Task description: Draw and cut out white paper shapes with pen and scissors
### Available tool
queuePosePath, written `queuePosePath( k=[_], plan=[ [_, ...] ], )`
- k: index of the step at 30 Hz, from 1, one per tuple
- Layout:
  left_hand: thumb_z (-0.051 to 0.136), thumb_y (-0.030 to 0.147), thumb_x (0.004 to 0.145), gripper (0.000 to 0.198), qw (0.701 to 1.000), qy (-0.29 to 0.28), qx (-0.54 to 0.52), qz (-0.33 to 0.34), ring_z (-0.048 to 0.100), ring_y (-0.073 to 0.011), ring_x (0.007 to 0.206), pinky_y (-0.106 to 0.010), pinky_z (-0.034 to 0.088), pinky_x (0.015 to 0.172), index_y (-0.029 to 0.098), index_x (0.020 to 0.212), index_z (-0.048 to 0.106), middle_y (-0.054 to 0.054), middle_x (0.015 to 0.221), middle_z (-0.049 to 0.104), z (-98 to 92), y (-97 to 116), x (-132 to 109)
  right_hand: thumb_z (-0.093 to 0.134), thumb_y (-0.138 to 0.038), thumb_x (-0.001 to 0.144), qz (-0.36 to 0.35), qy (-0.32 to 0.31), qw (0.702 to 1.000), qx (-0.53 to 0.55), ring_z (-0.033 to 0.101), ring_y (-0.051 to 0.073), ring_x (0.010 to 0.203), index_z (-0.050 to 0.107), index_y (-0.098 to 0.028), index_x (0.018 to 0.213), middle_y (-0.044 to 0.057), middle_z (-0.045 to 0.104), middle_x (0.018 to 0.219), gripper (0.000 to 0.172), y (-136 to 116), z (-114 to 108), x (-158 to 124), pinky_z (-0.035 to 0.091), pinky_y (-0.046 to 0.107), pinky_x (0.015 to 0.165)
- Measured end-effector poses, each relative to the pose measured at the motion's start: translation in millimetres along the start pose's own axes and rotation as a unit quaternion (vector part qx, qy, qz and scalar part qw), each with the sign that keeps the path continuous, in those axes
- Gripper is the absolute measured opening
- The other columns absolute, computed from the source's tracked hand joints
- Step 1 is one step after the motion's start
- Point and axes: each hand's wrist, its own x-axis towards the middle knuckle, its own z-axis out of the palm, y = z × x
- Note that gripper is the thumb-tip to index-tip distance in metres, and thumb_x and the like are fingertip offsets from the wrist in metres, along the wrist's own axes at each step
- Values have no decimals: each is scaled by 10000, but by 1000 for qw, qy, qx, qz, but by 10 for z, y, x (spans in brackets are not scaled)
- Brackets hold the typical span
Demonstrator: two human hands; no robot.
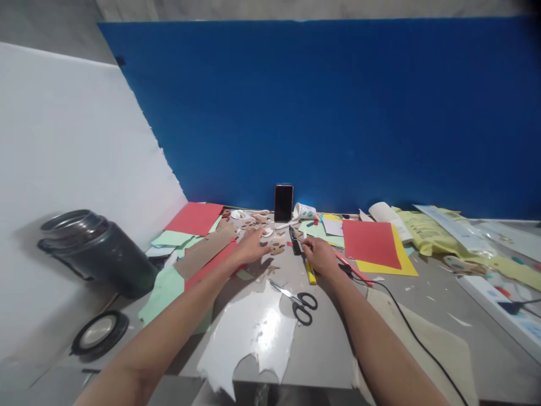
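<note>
My left hand [252, 246] lies on the table with its fingers stretched toward small brown and white paper cut-outs [276, 245]. My right hand [319, 254] is closed in a pinch just right of a black glue gun [295, 241]; its fingertips seem to hold something small that I cannot make out. Under that hand lies a yellow cutter [311, 273]. A pair of black-handled scissors [298, 301] lies open between my forearms, beside a torn white glossy sheet [253, 327].
A phone [283, 202] stands against the blue backboard [338, 113]. Red paper [370, 243] on yellow paper lies to the right, more red, green and brown sheets to the left. A dark jar [101, 251] and its lid [98, 332] sit at left. A black cable [406, 321] runs right.
</note>
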Motion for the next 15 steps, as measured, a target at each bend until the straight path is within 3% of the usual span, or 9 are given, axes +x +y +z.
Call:
queuePosePath(
  k=[4, 8, 11, 15],
  plan=[
    [777, 452, 695, 354, 999, 2, -38, -7, 629, -256, 830, -333, 460, 708, 205, 906, 638, -63, 902, 697, 197, 13, 78, 528, -224, 949, 3, -7, 1000, -14, 650, 222, 945, 745, -206, 977, 80, 760, 994, 219, -47, -29, -4, 414, 285, 799],
    [745, 258, 697, 185, 996, 50, -75, -21, 605, -205, 755, -313, 453, 679, 207, 798, 598, -17, 802, 660, 321, 14, 150, 525, -222, 951, 5, -12, 1000, -23, 650, 220, 944, 745, -210, 987, 77, 760, 1005, 223, -75, -56, -10, 409, 284, 791],
    [723, 201, 698, 147, 994, 70, -77, -24, 617, -203, 793, -313, 472, 722, 208, 767, 593, -21, 818, 675, 218, -94, 236, 522, -220, 952, 7, -14, 1000, -23, 649, 217, 941, 745, -208, 991, 77, 761, 1006, 227, -80, -68, -12, 408, 281, 788],
    [635, 136, 720, 132, 989, 125, -57, -60, 623, -213, 856, -328, 473, 791, 209, 821, 592, -44, 890, 701, -135, -363, 352, 535, -218, 943, 4, -10, 1000, -18, 648, 216, 926, 743, -212, 966, 73, 762, 986, 209, -82, -65, -10, 409, 280, 773]
  ],
)
